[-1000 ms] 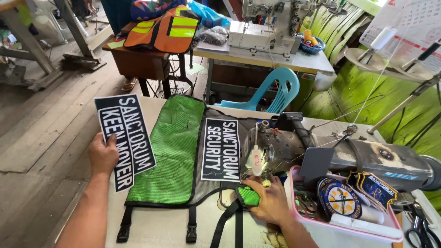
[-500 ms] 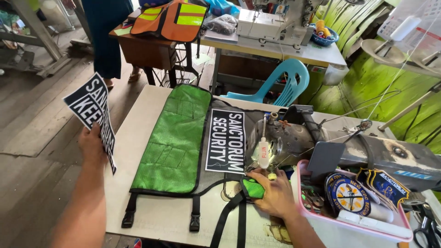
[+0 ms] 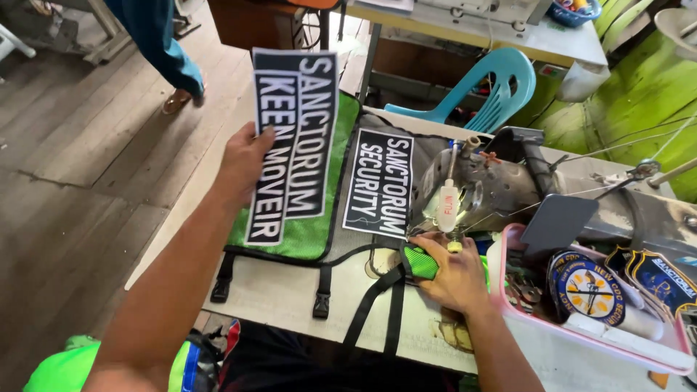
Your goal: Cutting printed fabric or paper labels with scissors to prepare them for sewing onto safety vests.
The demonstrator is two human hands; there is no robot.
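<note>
- Our left hand (image 3: 243, 163) lifts a black lettered patch (image 3: 290, 141) above the green mesh vest (image 3: 294, 225).
- Our right hand (image 3: 454, 272) presses green fabric (image 3: 421, 263) under the sewing machine (image 3: 494, 189).
- A second black patch (image 3: 381, 181) lies on the vest; a pink tray (image 3: 581, 337) sits at the table's right edge.

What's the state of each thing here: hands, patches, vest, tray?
left hand: holds a patch, lifted off the table
black patch: held up, tilted
second patch: flat on the vest
green vest: spread flat, buckles undone
right hand: pressing green fabric by the sewing machine
pink tray: full
</note>
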